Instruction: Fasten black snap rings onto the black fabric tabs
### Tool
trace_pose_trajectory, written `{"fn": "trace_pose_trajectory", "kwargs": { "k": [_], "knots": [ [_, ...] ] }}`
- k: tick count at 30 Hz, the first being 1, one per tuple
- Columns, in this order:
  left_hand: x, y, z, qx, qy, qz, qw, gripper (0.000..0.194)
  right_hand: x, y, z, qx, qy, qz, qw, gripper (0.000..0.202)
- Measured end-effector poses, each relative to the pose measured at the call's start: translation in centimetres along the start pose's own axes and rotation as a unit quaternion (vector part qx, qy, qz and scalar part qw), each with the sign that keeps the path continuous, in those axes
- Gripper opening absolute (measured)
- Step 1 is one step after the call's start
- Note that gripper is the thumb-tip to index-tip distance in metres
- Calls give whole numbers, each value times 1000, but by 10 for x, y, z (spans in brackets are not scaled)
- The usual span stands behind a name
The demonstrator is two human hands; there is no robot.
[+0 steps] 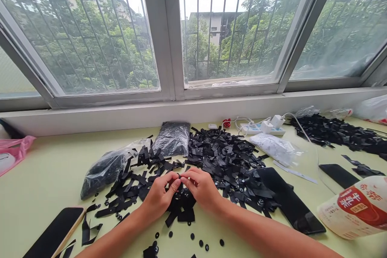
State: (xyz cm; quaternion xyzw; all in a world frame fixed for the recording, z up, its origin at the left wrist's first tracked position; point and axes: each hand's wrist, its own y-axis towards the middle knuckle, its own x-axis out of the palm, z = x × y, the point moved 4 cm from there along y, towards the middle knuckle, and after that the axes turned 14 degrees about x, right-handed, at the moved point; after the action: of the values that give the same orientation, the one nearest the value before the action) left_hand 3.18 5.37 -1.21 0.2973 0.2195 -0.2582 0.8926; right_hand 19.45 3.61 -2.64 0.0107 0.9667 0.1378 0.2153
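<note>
- A small black piece (179, 176) is between the two hands, above a small heap of black strips near the middle of the tabletop (54, 169); it is dark and mostly covered by fingertips, so its exact form cannot be told.
- The left hand (161, 194) and the right hand (201, 189) meet at it, the fingers of each closed in a pinch on it.
- The black strips (181, 209) under the hands are flat, short and matte, with small round discs among them.
- Loose black discs (192, 236) lie on the near side, some with a light centre.
- Left of the hands, a clear plastic bag (104, 169) holds a dark mass.
- Beyond the hands, a second clear bag (172, 139), wrinkled and shiny, is filled with black contents.
- Beside it spreads a large pile of black strips (220, 153).
- To the right, a clear bag with white contents (273, 147) lies near a power strip (276, 130) with white plugs in it.
- At the far left, a pink plastic bag (18, 151) has something white inside.
- At the right edge, a cream container with a red label (358, 207) leans beside a black tablet-like slab (292, 201); its contents cannot be seen.
</note>
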Motion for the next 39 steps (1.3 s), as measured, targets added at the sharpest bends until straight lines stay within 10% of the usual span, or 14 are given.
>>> {"fn": "trace_pose_trajectory", "kwargs": {
  "k": [17, 27, 39],
  "knots": [
    [6, -2, -6, 1, -3, -85, 996, 32, 14, -10, 1, -84, -268, -22, 959, 17],
    [0, 0, 6, 20, 23, -41, 999, 27, 2, -1, 1, 71, -90, 19, 993, 30],
    [-1, -2, 6, 23, 88, 5, 996, 26, 3, -3, -10, 10, -14, -55, 998, 16]
  ]
}}
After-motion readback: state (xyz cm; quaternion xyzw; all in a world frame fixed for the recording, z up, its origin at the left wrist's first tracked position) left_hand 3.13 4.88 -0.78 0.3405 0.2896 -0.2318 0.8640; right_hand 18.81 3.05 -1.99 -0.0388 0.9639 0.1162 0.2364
